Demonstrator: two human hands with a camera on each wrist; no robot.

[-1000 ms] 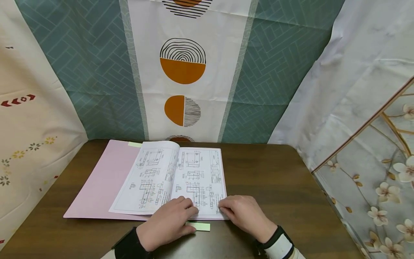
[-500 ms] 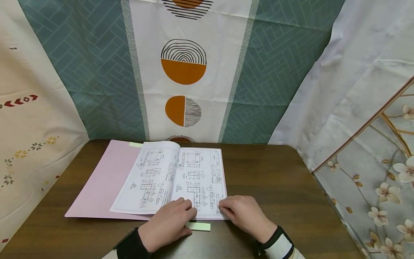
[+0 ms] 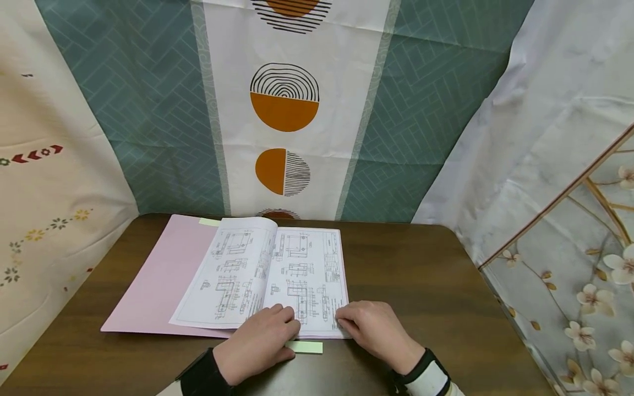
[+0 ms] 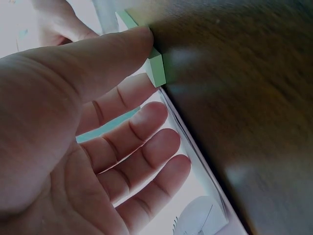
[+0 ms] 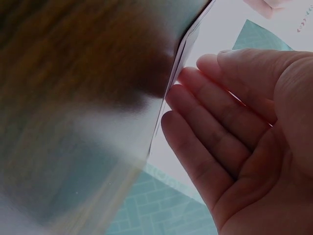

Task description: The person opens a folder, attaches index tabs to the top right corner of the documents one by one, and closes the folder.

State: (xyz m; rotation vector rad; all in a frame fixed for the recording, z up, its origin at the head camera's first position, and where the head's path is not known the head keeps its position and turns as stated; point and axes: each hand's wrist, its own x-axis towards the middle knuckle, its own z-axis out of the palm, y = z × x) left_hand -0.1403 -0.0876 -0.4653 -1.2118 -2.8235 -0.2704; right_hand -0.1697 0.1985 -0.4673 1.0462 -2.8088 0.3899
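An open booklet of technical drawings (image 3: 307, 258) lies on a pink folder cover (image 3: 153, 275) in the head view. My left hand (image 3: 262, 344) is at the booklet's lower edge, its thumb and index finger pinching a light green sticky tab (image 3: 307, 347) that juts out below the pages. In the left wrist view the tab (image 4: 157, 68) shows bent beside the thumb, the other fingers stretched along the page edge. My right hand (image 3: 373, 333) rests at the lower right corner of the page. In the right wrist view its fingers (image 5: 195, 142) are fairly straight along the booklet's edge.
A brown wooden table (image 3: 411, 264) bears the booklet. Another pale green tab (image 3: 209, 222) sticks out at the top left of the pages. Patterned cloths (image 3: 168, 110) hang behind and at both sides.
My left thumb and fingertips have shifted slightly left, uncovering a little more of the green tab. My right hand stays put, and the head view has moved slightly.
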